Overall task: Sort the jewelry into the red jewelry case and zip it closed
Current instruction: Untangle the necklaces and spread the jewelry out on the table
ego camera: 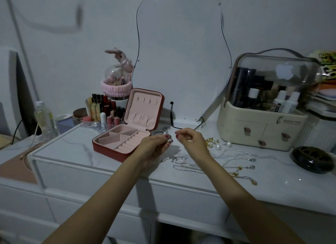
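Observation:
The red jewelry case (107, 149) lies open on the white marble tabletop, its pink lid upright and its pink compartments bare. Just right of the case, my left hand (154, 147) pinches a small silver pendant (169, 139) at its fingertips. My right hand (192, 141) hovers close beside it, fingers pinched together near the pendant's thin chain. Silver and gold chain necklaces (200, 168) and a pearl necklace (234, 153) lie below and to the right of my hands. Gold earrings (211, 141) and loose pearls (223, 145) lie behind them.
A cream cosmetics organiser (261, 127) with a clear dome stands at the right, a black round dish (312, 159) in front of it. Lipsticks in a clear tray (101, 112), a bottle (45, 118) and a mirror (181, 52) stand at the back.

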